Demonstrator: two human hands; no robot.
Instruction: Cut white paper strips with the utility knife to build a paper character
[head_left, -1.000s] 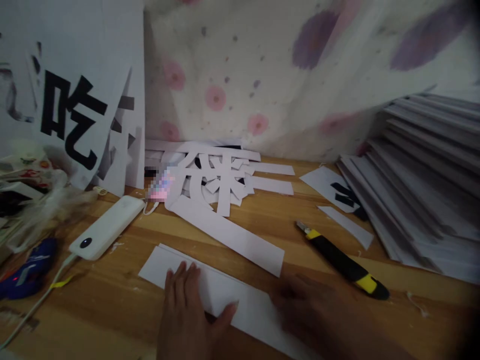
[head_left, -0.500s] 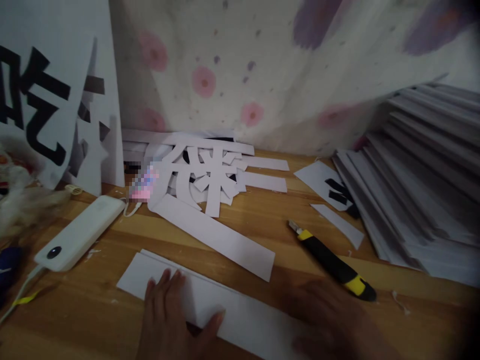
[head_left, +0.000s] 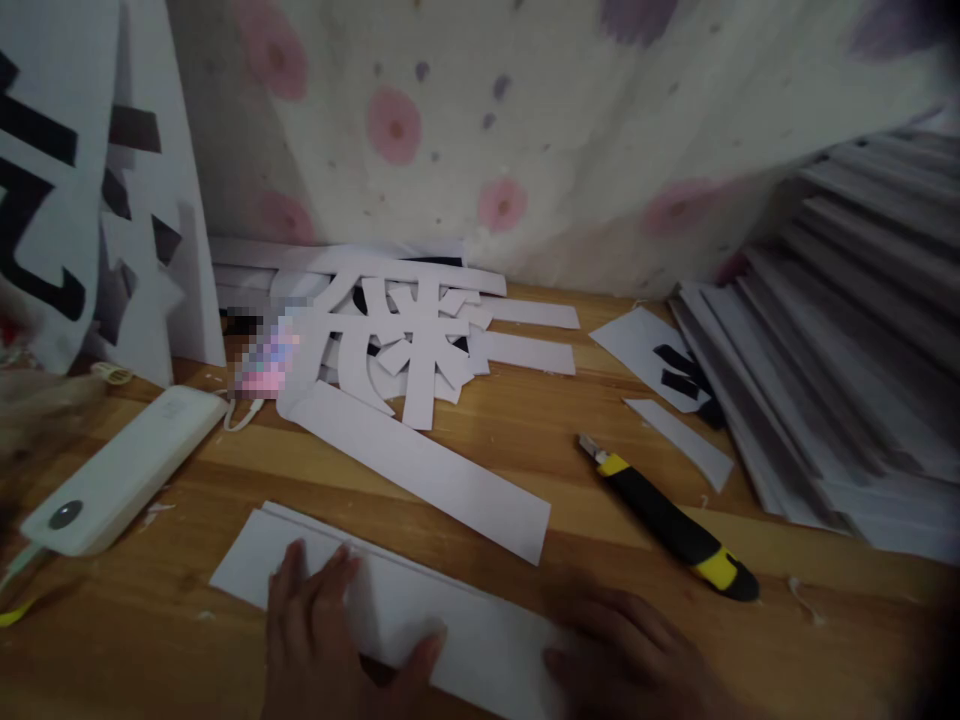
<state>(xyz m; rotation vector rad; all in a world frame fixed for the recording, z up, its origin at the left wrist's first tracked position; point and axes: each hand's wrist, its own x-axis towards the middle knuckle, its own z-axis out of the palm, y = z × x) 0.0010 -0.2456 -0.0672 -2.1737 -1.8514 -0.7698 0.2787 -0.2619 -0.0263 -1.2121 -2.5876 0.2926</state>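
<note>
Two white strips (head_left: 465,610), apparently foam board or stiff card, lie one on the other on the wooden table, with their far edges slightly offset. My left hand (head_left: 319,630) spans them, fingertips near the far edge and thumb by the near edge. At their right end my right hand (head_left: 630,650) has its thumb and fingers around the strips; it is dark and a little blurred. Beyond them lies a separate white strip (head_left: 427,470). A black and yellow utility knife (head_left: 667,515) lies to the right, its blade end pointing away.
Cut-out white character pieces (head_left: 420,330) are piled at the back. A white power bank (head_left: 124,470) with cables lies left, below leaning white boards (head_left: 191,250). Stacked white sheets (head_left: 810,400) stand right, near a curved offcut (head_left: 686,445). A flowered curtain (head_left: 450,130) hangs behind.
The view has shifted slightly right. My right hand has moved left along the strips and shows more clearly. My left hand stays on them.
</note>
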